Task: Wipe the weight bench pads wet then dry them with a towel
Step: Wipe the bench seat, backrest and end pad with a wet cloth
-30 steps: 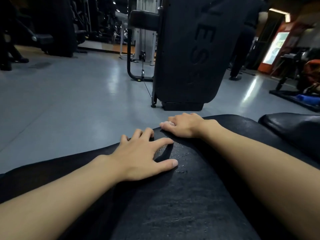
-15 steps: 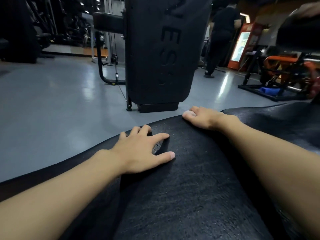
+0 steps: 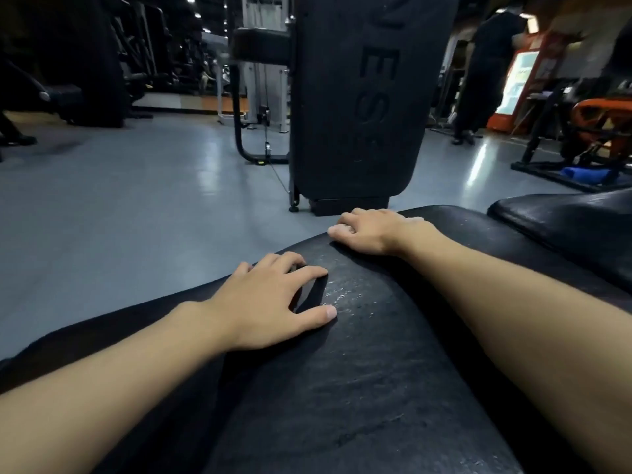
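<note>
Two bare forearms reached forward over the black pad [image 3: 359, 388] that filled the near part of the view, its textured surface dull in most places and glistening with wet streaks [image 3: 349, 295] just ahead of the left thumb. The left hand [image 3: 270, 302] lay flat on the pad near its far edge, palm down, fingers spread wide and holding nothing, with the smaller fingers curling over the rim. Further along the same edge the right hand [image 3: 372, 230] rested with its fingers bent and closed over the rim; something pale showed at the fingertips, but whether it was a cloth or only the nails could not be told. The two hands were apart, the right one ahead of the left and off to the right. To the right of the right forearm a second black pad [image 3: 564, 227] sat just beside the first, separated from it by a narrow gap, and it too carried a damp sheen. Beyond the pads stretched a grey floor [image 3: 136, 206] with soft reflections of ceiling lights. A tall black upright cushion [image 3: 359, 97] with raised letters stood on the floor straight ahead, next to a curved black frame and a thin cable. Further right, a blue roll [image 3: 584, 173] lay on the base of an orange and black machine [image 3: 595, 124], and a person in dark clothes [image 3: 485, 70] stood near a lit orange cabinet [image 3: 516, 83]. More dark equipment lined the far left.
</note>
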The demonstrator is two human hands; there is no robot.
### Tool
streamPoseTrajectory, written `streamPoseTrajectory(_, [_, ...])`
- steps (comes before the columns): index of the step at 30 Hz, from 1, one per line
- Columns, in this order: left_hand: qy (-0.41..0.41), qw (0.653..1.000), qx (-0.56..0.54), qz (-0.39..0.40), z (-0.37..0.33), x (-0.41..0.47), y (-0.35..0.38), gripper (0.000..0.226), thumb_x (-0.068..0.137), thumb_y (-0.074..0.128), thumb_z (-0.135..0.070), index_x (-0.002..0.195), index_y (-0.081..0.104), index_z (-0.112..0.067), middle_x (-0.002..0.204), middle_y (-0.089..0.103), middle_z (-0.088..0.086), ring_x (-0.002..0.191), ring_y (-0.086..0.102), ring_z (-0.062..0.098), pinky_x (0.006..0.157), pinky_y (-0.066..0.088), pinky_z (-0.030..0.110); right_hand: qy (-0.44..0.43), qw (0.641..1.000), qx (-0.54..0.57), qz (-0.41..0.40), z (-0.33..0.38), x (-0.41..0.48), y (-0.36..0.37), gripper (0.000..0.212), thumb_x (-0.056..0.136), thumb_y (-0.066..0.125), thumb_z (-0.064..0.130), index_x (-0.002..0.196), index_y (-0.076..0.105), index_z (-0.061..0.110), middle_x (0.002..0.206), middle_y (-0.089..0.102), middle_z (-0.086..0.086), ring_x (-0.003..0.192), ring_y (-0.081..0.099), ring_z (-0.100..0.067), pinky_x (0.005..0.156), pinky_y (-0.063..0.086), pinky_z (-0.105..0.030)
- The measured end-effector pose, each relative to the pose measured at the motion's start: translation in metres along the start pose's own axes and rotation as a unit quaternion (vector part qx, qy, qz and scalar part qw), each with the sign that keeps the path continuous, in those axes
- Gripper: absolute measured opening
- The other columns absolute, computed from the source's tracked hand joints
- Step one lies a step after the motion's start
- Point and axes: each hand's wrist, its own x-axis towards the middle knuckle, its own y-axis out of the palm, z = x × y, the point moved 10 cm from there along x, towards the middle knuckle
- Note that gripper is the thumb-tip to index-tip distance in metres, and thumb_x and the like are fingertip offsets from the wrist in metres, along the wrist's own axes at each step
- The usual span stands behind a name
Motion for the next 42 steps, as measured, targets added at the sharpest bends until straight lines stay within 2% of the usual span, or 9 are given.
streamPoseTrajectory(8, [-0.095,0.995,0.008,0.017,0.109,-0.114,0.007,0.078,0.08,0.023,-0.085,0.149,0.024,-0.048,0.149,0.027,-0.02,0.14,0.022,0.003,0.108,0.029,0.043,-0.097,0.993,-0.001,0.067,0.186,0.013,0.054,0.06,0.083,0.015,0.081,0.11,0.055,0.046,0.132,0.06,0.005,0.123,0.052,-0.026,0.102,0.036,-0.048])
streamPoseTrajectory(11, [-0.129,0.991,0.015,0.022,0.15,-0.162,0.012,0.083,0.077,0.017,-0.087,0.149,0.023,-0.047,0.148,0.026,-0.018,0.14,0.022,0.005,0.108,0.03,0.046,-0.148,0.985,0.023,0.09,0.266,0.006,0.074,0.059,0.097,0.017,0.068,0.13,0.053,0.035,0.138,0.055,0.003,0.128,0.048,-0.024,0.095,0.032,-0.043])
streamPoseTrajectory(13, [-0.148,0.988,0.015,0.029,0.175,-0.194,0.015,0.083,0.076,0.015,-0.087,0.148,0.022,-0.048,0.147,0.025,-0.018,0.139,0.022,0.006,0.109,0.03,0.045,-0.172,0.98,0.033,0.094,0.305,0.003,0.082,0.057,0.102,0.014,0.056,0.139,0.047,0.028,0.144,0.048,-0.002,0.133,0.044,-0.025,0.099,0.031,-0.044])
streamPoseTrajectory(20, [-0.181,0.983,0.006,0.026,0.239,-0.261,0.02,0.07,0.079,0.019,-0.085,0.138,0.031,-0.048,0.139,0.035,-0.017,0.13,0.034,0.01,0.106,0.031,0.042,-0.224,0.97,0.018,0.094,0.388,0.005,0.103,0.032,0.102,0.015,0.041,0.104,0.045,0.033,0.112,0.044,0.004,0.117,0.049,-0.024,0.095,0.033,-0.042])
streamPoseTrajectory(25, [-0.214,0.977,0.022,0.007,0.273,-0.287,0.026,0.072,0.08,0.012,-0.075,0.129,0.041,-0.031,0.138,0.037,-0.01,0.134,0.031,0.014,0.103,0.034,0.047,-0.299,0.949,-0.035,0.097,0.46,-0.008,0.12,0.041,0.103,0.017,0.038,0.114,0.055,0.027,0.128,0.052,-0.003,0.122,0.048,-0.024,0.1,0.033,-0.043])
streamPoseTrajectory(29, [-0.238,0.971,-0.002,-0.026,0.294,-0.299,0.023,0.042,0.084,0.024,-0.048,0.109,0.043,-0.019,0.116,0.048,-0.004,0.112,0.048,0.019,0.097,0.037,0.043,-0.328,0.938,-0.081,0.073,0.484,-0.021,0.126,0.043,0.104,0.018,0.037,0.106,0.059,0.024,0.122,0.058,-0.006,0.119,0.051,-0.026,0.104,0.033,-0.041])
streamPoseTrajectory(32, [-0.246,0.968,-0.03,-0.033,0.3,-0.299,0.024,0.035,0.082,0.025,-0.04,0.104,0.043,-0.019,0.108,0.049,-0.003,0.102,0.05,0.021,0.094,0.038,0.045,-0.363,0.927,-0.074,0.063,0.484,-0.04,0.126,0.038,0.104,0.019,0.037,0.097,0.055,0.028,0.116,0.059,0.0,0.12,0.049,-0.019,0.109,0.029,-0.038])
streamPoseTrajectory(37, [-0.24,0.97,-0.018,-0.044,0.298,-0.298,0.029,0.028,0.088,0.031,-0.032,0.109,0.043,-0.019,0.114,0.048,-0.003,0.108,0.048,0.02,0.096,0.036,0.045,-0.446,0.892,-0.059,0.039,0.486,-0.103,0.125,0.06,0.093,0.003,0.051,0.111,0.056,0.031,0.114,0.054,0.01,0.122,0.045,-0.01,0.117,0.019,-0.036])
streamPoseTrajectory(42, [-0.216,0.973,-0.063,-0.055,0.292,-0.302,0.029,0.029,0.098,0.036,-0.02,0.124,0.047,-0.022,0.128,0.046,-0.006,0.12,0.045,0.013,0.105,0.032,0.045,-0.501,0.862,-0.058,0.045,0.489,-0.156,0.127,0.07,0.092,0.0,0.053,0.128,0.056,0.032,0.131,0.055,0.01,0.136,0.035,-0.008,0.122,0.01,-0.037])
